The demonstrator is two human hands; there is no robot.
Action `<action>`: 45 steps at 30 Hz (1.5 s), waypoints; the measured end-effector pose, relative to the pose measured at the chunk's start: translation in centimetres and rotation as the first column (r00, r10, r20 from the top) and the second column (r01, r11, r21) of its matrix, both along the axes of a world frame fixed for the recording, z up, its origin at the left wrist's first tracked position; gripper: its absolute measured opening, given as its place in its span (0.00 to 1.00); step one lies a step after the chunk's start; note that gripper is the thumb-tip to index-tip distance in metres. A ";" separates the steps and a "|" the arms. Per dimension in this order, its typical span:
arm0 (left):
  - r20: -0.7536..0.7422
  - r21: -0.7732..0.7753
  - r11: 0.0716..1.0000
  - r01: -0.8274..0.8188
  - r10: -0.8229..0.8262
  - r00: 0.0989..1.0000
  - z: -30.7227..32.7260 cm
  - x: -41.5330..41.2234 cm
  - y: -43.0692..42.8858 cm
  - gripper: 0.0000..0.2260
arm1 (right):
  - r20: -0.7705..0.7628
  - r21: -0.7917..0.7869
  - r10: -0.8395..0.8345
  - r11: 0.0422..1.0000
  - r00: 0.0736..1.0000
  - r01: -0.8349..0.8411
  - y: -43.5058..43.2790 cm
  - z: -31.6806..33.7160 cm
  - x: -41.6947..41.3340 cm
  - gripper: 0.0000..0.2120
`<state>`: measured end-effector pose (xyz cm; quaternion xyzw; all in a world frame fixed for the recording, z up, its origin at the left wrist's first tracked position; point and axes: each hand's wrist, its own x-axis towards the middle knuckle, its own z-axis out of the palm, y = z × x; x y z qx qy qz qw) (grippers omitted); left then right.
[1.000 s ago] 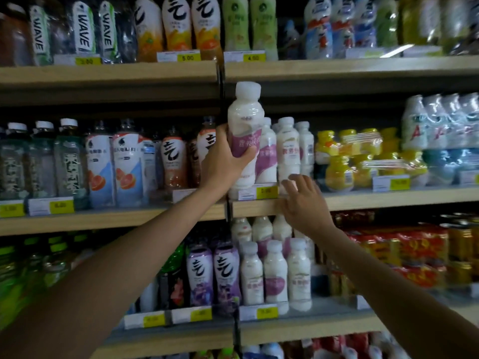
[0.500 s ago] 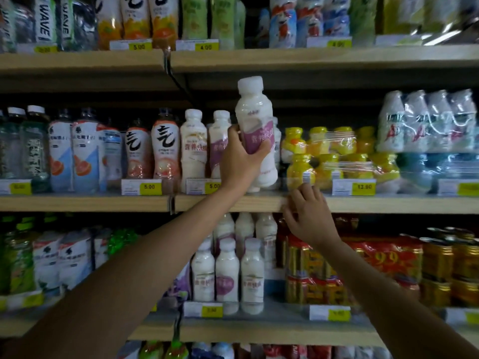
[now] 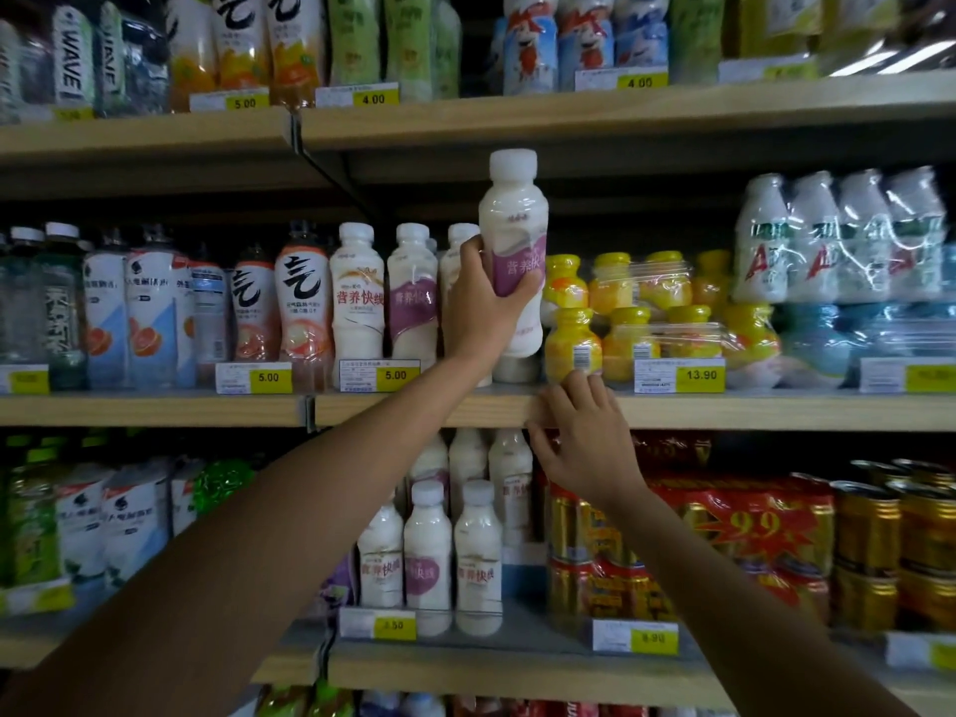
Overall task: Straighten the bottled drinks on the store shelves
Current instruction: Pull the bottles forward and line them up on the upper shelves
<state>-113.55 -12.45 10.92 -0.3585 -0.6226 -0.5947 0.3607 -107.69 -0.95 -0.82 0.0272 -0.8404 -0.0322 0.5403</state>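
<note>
At lower centre, the right hand [image 3: 584, 437] rests loosely spread fingers on the middle shelf edge [image 3: 724, 411], likely for bracing; beyond, at frame centre, the left hand [image 3: 481, 307] wraps the white bottle [image 3: 512, 225], held above its row, presumably for repositioning.

Bare forearms [image 3: 269, 530] lead to a bare left hand [image 3: 478, 310] and right hand [image 3: 589, 447]

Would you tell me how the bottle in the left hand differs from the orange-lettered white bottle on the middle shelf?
The held bottle wears a purple label; the orange-lettered bottle has a pale one. The left hand grips the held bottle, its cap above the row; the orange-lettered bottle stands untouched on the middle shelf behind a 5.00 tag. Both are upright, white, white-capped.
</note>
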 end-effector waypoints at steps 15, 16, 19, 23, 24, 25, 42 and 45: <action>-0.045 -0.177 0.979 -0.104 0.098 0.994 -1.1 -1.8 1.9 0.26 | -0.063 0.026 0.031 0.999 0.998 -0.029 0.4 -0.2 -0.5 0.16; -0.013 -0.171 0.981 -0.094 0.093 0.996 -0.9 -1.9 1.9 0.26 | -0.066 0.028 0.031 0.999 0.997 -0.029 0.4 -0.3 -0.5 0.15; 0.078 -0.172 0.976 -0.136 0.151 0.985 -0.6 -2.3 1.9 0.24 | -0.074 0.028 0.034 0.999 0.997 -0.032 0.4 -0.3 -0.6 0.14; 0.084 -0.210 0.944 -0.254 0.276 0.957 -0.5 -2.9 1.7 0.23 | -0.065 0.019 0.027 0.999 0.998 -0.026 0.3 -0.3 -0.5 0.14; 0.084 -0.210 0.947 -0.242 0.264 0.961 -0.6 -3.0 1.7 0.23 | -0.064 0.019 0.023 1.000 0.998 -0.022 0.3 -0.3 -0.5 0.14; 0.083 -0.210 0.951 -0.225 0.246 0.966 -0.6 -3.0 1.8 0.23 | -0.063 0.018 0.018 1.000 0.998 -0.017 0.3 -0.3 -0.5 0.14; -0.071 -0.293 0.873 -0.390 0.387 0.919 -1.2 -2.7 1.8 0.22 | -0.020 0.002 -0.012 1.000 1.000 0.012 0.0 -0.3 -0.3 0.16; -0.058 -0.307 0.872 -0.383 0.384 0.921 -1.1 -2.7 1.9 0.23 | -0.021 0.001 -0.018 1.000 1.000 0.018 0.0 -0.2 -0.3 0.16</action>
